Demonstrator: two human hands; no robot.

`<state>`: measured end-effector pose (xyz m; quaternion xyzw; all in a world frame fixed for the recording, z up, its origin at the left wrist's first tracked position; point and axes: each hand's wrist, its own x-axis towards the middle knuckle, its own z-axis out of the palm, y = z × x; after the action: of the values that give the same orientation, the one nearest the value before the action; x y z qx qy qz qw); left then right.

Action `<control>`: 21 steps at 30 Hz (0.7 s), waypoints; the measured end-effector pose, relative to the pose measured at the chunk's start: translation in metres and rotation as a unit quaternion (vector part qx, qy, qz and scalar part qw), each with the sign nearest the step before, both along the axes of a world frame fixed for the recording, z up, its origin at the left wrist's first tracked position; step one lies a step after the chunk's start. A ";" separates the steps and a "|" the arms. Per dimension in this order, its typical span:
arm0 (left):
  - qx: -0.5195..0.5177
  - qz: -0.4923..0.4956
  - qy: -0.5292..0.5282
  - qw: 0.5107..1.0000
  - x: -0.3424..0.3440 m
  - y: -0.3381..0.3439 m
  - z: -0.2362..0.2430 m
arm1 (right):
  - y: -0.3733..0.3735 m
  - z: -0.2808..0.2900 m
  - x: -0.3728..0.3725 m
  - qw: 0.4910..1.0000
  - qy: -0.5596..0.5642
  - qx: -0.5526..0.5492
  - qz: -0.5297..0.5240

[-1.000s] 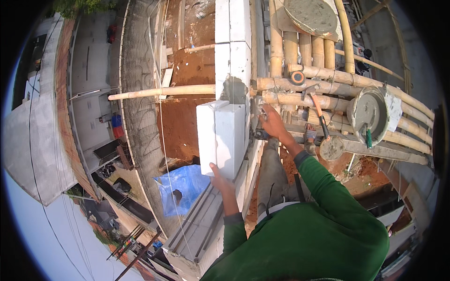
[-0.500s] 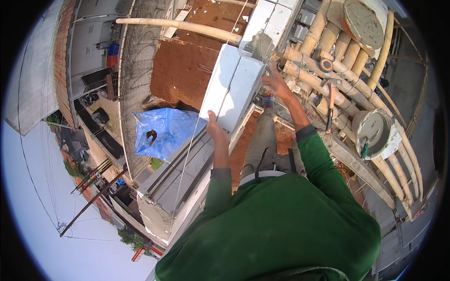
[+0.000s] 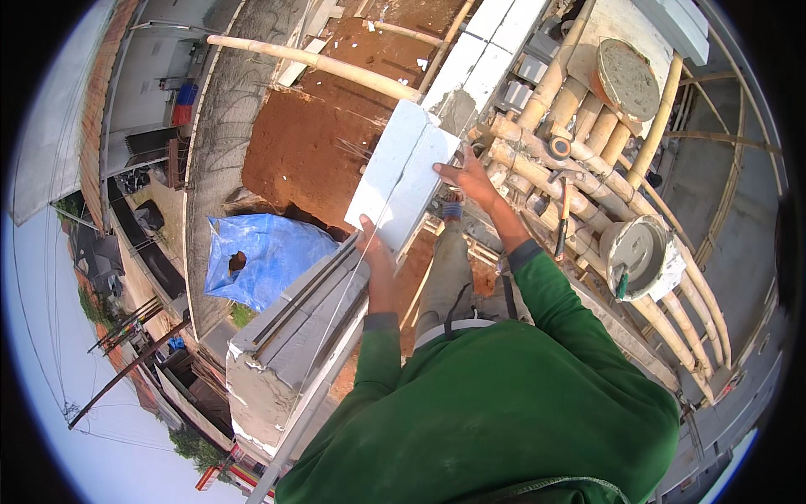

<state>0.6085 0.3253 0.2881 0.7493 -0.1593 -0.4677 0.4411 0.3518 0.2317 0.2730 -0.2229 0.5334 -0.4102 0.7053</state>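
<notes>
A pale, blue-white building block (image 3: 399, 168) lies on top of the wall in front of me, with a dark jagged line running along it. My left hand (image 3: 378, 259) grips its near end, thumb against the edge and the other fingers mostly hidden. At the block's right side, my right hand (image 3: 473, 181) holds on with its thumb against the block and its index finger pointing forward. Grey mortar (image 3: 456, 109) covers the wall just past the block's far end. A thin string (image 3: 337, 323) runs lengthwise over the wall and the block.
Bamboo scaffolding (image 3: 537, 172) on the right carries a hammer (image 3: 564, 214), an orange-and-black tape measure (image 3: 558, 148) and a mortar bucket (image 3: 608, 262) with a green-handled tool (image 3: 621, 284). Farther off stands another mortar basin (image 3: 598, 86). Below left lies a blue tarp (image 3: 277, 252).
My right hand has come onto the block's side, its thumb now touching. My left hand has closed on the near end. The whole view has shifted slightly.
</notes>
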 end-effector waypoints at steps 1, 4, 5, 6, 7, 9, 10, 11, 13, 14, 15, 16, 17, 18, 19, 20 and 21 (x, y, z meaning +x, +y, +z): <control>-0.034 -0.001 0.015 0.999 -0.001 -0.002 0.001 | 0.000 0.001 0.001 1.000 -0.004 -0.003 -0.003; -0.066 0.032 0.012 0.997 -0.012 -0.003 0.000 | 0.001 0.002 0.001 1.000 0.022 0.011 0.001; -0.080 0.051 -0.008 0.995 -0.016 -0.002 -0.002 | 0.003 0.001 0.001 0.999 0.038 0.007 -0.004; -0.114 0.052 -0.025 0.992 -0.018 -0.002 -0.003 | 0.005 -0.002 0.000 0.995 0.103 0.000 0.001; -0.109 0.054 -0.013 0.992 -0.019 -0.003 -0.004 | 0.010 -0.005 -0.003 0.986 0.169 -0.011 0.006; -0.139 0.035 0.017 0.989 -0.015 -0.004 -0.004 | 0.024 -0.018 -0.009 0.973 0.226 -0.041 -0.013; -0.120 0.042 -0.022 0.992 -0.016 -0.007 -0.005 | 0.034 -0.027 -0.019 0.973 0.218 -0.062 -0.038; -0.099 0.061 -0.059 0.991 -0.019 -0.012 -0.005 | 0.046 -0.037 -0.031 0.973 0.209 -0.076 -0.058; -0.047 0.034 -0.233 0.971 -0.026 -0.015 0.001 | 0.082 -0.055 -0.067 0.930 0.361 -0.044 -0.062; 0.030 -0.020 -0.344 0.938 -0.037 -0.011 0.006 | 0.106 -0.062 -0.081 0.868 0.489 -0.026 -0.080; -0.021 -0.060 -0.415 0.908 -0.051 -0.007 0.012 | 0.125 -0.070 -0.096 0.798 0.597 0.029 -0.075; -0.092 -0.112 -0.479 0.866 -0.065 -0.004 0.019 | 0.150 -0.073 -0.115 0.728 0.684 0.005 -0.054; -0.102 -0.217 -0.496 0.835 -0.076 0.001 0.027 | 0.166 -0.080 -0.127 0.642 0.757 0.122 0.008; -0.118 -0.294 -0.499 0.807 -0.086 0.000 0.033 | 0.181 -0.084 -0.138 0.582 0.789 0.187 0.056; -0.101 -0.324 -0.501 0.796 -0.098 -0.001 0.037 | 0.192 -0.089 -0.147 0.562 0.792 0.234 0.036; -0.059 -0.362 -0.484 0.794 -0.104 -0.001 0.041 | 0.203 -0.090 -0.157 0.566 0.783 0.247 0.072; -0.067 -0.376 -0.489 0.784 -0.107 -0.002 0.043 | 0.214 -0.092 -0.163 0.568 0.770 0.274 0.102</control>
<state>0.5014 0.3234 0.3309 0.7269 -0.6535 -0.1561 0.1420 0.1883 0.4455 0.1810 -0.3036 0.9353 0.1566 0.0925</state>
